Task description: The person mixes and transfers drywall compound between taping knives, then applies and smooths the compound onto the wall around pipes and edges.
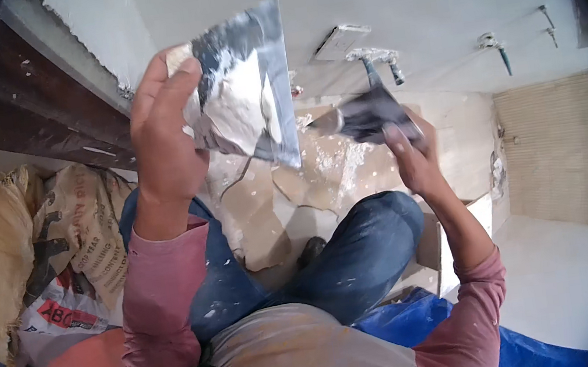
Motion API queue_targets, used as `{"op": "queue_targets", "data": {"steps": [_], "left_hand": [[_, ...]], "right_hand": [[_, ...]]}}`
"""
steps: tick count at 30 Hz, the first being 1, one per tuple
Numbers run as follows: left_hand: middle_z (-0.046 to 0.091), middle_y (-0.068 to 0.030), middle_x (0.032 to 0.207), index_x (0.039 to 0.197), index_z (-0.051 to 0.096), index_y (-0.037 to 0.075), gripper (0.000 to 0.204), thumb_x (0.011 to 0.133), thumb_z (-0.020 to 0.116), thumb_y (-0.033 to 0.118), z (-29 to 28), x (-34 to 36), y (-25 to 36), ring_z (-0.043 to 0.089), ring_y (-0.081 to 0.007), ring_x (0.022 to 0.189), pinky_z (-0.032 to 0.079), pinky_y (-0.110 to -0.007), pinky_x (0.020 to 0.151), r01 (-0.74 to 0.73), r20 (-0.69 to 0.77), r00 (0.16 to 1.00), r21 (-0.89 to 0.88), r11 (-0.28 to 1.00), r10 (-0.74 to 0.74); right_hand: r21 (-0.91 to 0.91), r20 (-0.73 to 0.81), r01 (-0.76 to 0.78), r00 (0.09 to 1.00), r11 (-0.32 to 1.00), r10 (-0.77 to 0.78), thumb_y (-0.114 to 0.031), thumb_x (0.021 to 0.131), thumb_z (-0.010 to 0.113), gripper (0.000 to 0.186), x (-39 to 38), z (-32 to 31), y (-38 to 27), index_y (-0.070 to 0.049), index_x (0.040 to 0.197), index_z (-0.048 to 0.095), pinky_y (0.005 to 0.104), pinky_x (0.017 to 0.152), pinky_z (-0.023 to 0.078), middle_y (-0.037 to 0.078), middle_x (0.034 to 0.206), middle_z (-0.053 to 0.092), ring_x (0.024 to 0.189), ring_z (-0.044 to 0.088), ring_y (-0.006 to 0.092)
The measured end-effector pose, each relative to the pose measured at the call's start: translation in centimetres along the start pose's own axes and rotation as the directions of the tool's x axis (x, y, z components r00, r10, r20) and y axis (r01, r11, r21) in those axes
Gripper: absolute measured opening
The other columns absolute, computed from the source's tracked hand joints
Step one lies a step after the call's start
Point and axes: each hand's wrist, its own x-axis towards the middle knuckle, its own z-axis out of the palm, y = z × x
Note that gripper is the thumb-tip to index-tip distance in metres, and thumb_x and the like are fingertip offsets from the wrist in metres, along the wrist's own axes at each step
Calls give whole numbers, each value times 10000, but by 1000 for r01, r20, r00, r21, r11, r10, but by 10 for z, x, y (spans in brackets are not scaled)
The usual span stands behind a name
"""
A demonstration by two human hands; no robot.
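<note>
In my left hand point(166, 126), fingers wrapped round its edge, is a wide putty knife point(274, 75). A thick mound of white putty point(238, 109) lies on its metal blade. My right hand point(414, 149) grips a second, dark putty knife point(372, 115), which is blurred by motion. A whitish smear shows at the tip of this tool. A gap separates the two blades, both held up in front of me above my knees.
Ahead stands a pale wall with a switch box point(342, 42) and pipe stubs point(495, 45). Putty-spattered cardboard point(257, 210) covers the floor. Woven sacks point(80, 226) stand at the left, below a dark beam point(29, 92). A blue tarp point(408, 317) lies at the lower right.
</note>
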Motion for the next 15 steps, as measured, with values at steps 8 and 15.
{"op": "queue_targets", "data": {"steps": [8,15], "left_hand": [[650,-122,1137,1234,570,-80,349,960,546,134,-20,-1,9,641,-156,975,520,-288,854,-95,-10,994,392,915,107],[629,-79,920,1067,521,-22,361,883,634,267,-27,-21,42,608,-129,799,487,-249,736,213,-73,974,603,769,-212]], "right_hand": [[700,438,-647,723,302,534,-220,1022,501,276,56,146,148,-8,1179,582,341,789,583,88,1067,679,937,680,188],[845,136,-508,508,168,851,-175,962,605,297,92,293,239,8,1184,530,418,670,600,143,990,640,883,674,256]]}}
